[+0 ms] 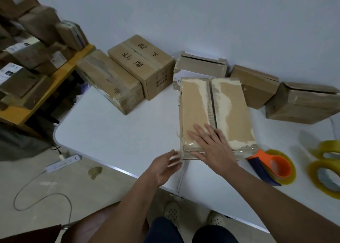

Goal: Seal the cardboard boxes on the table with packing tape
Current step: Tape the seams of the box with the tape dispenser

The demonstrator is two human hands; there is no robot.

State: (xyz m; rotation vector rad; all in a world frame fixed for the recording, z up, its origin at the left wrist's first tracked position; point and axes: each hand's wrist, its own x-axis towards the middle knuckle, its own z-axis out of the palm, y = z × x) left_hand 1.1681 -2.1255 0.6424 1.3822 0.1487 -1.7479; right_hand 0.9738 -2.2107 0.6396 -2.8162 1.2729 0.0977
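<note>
Flat on box [217, 112] top: R grip [211, 147], fingers splayed; L grip [165, 166] loose, apart, beside box edge

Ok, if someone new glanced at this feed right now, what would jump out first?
The worn cardboard box at the table's near edge, its centre seam still untaped, with the right hand flat on it and the left hand open beside its near-left corner. Next, the orange tape dispenser just right of it, and the row of boxes along the wall.

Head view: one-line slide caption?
Right hand flat on unsealed cardboard box; left hand open beside it; tape dispenser nearby.
</note>
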